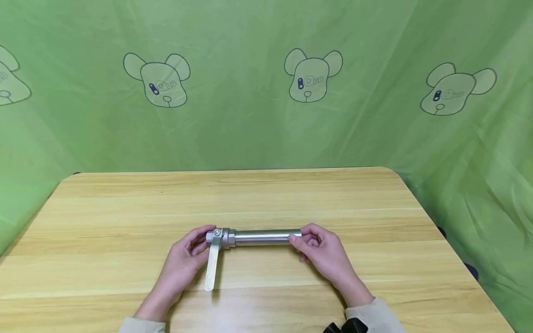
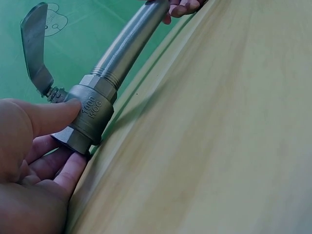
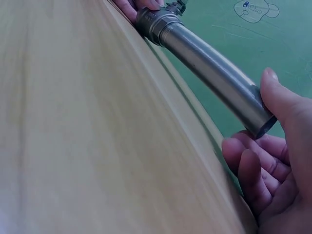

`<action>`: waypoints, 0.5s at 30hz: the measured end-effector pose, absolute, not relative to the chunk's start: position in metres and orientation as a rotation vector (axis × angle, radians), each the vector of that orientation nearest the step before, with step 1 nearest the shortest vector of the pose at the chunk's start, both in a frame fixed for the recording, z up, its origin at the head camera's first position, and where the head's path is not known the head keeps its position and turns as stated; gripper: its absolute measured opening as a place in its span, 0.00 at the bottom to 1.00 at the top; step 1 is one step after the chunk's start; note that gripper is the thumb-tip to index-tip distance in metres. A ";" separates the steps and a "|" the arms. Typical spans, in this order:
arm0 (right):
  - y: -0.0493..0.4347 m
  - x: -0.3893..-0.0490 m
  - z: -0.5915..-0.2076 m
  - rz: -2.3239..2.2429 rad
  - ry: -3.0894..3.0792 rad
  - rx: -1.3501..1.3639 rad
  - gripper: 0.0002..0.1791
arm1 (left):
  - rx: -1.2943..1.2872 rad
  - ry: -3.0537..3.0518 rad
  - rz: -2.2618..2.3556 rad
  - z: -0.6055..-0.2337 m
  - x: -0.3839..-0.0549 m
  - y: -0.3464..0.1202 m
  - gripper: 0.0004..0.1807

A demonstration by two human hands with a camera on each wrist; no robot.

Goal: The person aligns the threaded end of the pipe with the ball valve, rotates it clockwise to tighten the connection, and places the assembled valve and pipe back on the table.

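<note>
A steel ball valve with a flat lever handle is joined to a shiny metal pipe. The pipe lies crosswise, valve at the left, with screw threads showing at the joint. My left hand grips the valve body, thumb on its side by the raised lettering and fingers around the lower end. At the pipe's open right end, my right hand pinches it between thumb and fingers; in the right wrist view its other fingers curl below the pipe mouth. The lever points toward me in the head view.
A wood-grain table with rounded far corners lies underneath. Green cloth printed with bear-head outlines hangs behind it and at the sides. A black object sits by the right sleeve at the bottom edge.
</note>
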State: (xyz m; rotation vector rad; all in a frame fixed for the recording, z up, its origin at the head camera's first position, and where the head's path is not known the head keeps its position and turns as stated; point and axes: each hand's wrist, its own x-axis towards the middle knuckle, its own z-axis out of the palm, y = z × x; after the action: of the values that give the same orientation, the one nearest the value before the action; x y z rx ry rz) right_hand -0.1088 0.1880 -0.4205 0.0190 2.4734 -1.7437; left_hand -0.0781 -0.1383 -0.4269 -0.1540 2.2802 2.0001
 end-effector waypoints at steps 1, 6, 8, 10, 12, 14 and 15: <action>0.188 -0.109 -0.420 -1.744 2.480 0.004 0.20 | -0.154 2.279 1.999 -0.427 -0.078 -0.139 0.32; 0.189 -0.108 -0.420 -1.802 2.415 -0.102 0.27 | -0.160 2.276 1.998 -0.426 -0.078 -0.139 0.32; 0.190 -0.108 -0.420 -1.831 2.377 -0.144 0.30 | -0.162 2.274 1.999 -0.426 -0.078 -0.139 0.32; 0.191 -0.108 -0.420 -1.837 2.369 -0.160 0.30 | -0.163 2.272 2.000 -0.425 -0.078 -0.139 0.32; 0.190 -0.107 -0.420 -1.828 2.379 -0.149 0.28 | -0.160 2.267 2.004 -0.425 -0.079 -0.139 0.32; 0.190 -0.107 -0.420 -1.818 2.395 -0.122 0.27 | -0.156 2.264 2.006 -0.425 -0.079 -0.138 0.32; 0.190 -0.107 -0.420 -1.815 2.402 -0.108 0.26 | -0.153 2.265 2.006 -0.425 -0.079 -0.138 0.32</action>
State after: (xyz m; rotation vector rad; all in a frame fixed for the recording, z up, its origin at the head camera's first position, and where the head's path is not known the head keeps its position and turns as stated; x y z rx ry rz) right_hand -0.1070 0.1900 -0.4202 -0.1083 2.4016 -1.8149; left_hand -0.0786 -0.1382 -0.4246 -0.1532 2.2653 2.0064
